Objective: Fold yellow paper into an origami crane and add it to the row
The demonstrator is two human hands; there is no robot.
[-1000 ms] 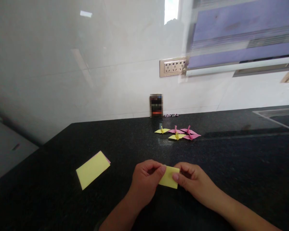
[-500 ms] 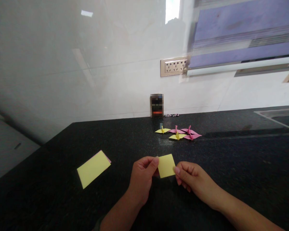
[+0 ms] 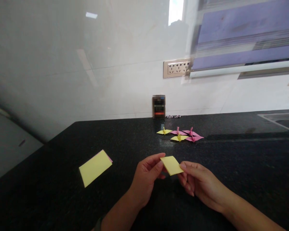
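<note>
Right hand [image 3: 199, 181] and left hand [image 3: 145, 176] pinch opposite sides of folded yellow paper [image 3: 171, 165], whose layers could slip askew under uneven pressure.

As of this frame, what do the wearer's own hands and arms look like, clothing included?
The left hand and right hand are ungloved, with no rings visible. Both visible forearms are mostly bare. A dark edge borders the left forearm; sleeve or band, I can't tell.
</note>
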